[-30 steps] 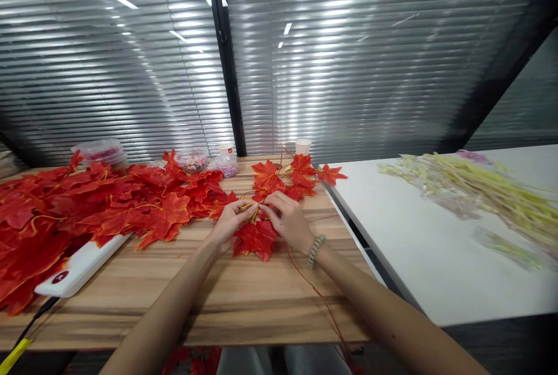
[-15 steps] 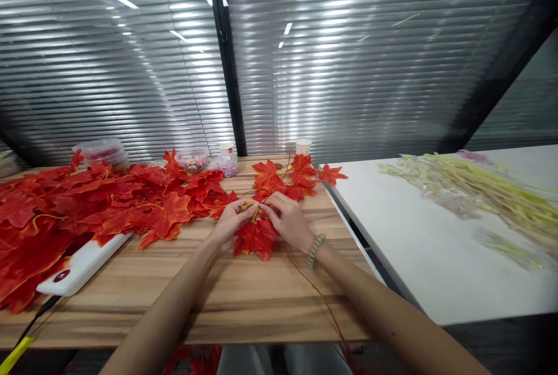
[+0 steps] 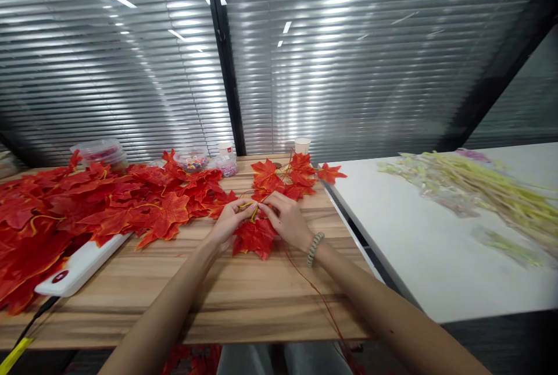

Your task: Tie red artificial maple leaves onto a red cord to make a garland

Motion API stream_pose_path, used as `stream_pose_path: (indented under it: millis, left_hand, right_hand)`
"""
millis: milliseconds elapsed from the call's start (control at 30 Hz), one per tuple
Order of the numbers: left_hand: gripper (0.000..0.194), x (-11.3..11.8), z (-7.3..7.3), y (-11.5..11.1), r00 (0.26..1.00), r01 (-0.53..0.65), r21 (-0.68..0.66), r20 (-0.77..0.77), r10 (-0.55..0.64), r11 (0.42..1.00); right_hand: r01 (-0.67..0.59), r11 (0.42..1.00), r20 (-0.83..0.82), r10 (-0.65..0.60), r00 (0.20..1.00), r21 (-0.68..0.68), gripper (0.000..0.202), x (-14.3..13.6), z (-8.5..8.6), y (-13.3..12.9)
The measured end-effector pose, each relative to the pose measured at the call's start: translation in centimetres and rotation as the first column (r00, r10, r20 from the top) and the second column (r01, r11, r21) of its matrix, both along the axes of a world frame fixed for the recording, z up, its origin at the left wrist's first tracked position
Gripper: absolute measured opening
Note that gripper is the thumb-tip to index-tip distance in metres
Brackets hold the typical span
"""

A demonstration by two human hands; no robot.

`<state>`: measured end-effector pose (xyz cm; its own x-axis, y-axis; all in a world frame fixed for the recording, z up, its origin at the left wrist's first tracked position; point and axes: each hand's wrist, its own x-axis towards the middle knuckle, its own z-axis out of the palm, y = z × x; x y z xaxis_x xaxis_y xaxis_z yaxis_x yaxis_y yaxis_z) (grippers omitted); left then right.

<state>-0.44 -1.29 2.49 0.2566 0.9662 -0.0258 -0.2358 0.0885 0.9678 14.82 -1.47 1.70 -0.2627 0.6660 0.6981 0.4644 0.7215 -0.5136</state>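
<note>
Where two hands [image 3: 230, 225] [image 3: 288, 224] meet, one leaf [image 3: 254, 239] below.

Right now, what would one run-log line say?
left hand: pinching yellow stem | right hand: close beside left hand | red leaf: between hands | reddish cord: trailing toward near table edge | leaf pile: left side

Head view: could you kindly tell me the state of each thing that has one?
Left hand: closed on a yellow stem
Right hand: pinched shut, its hold unclear
Red leaf: spread, below the hands
Reddish cord: slack, trailing
Leaf pile: loose, overlapping
White bar: partly covered by the leaf pile
Paper cups: upright
Bead tub: filled, lid unclear
Blinds: lowered
</note>
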Motion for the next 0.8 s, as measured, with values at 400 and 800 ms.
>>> stream_pose_path:
  millis: [400,800]
  left_hand:
    - [0.024,0.12,0.17,-0.08,1.000,0.013,-0.007,0.003,-0.012,1.000]
    - [0.022,0.07,0.08,-0.01,1.000,0.007,0.027,-0.027,-0.007,1.000]
  right_hand:
    - [0.001,1.000,0.036,-0.001,0.999,-0.002,0.016,0.15,-0.18,0.25]
    - [-0.001,1.000,0.058,0.001,0.998,-0.001,0.017,0.17,-0.34,0.35]
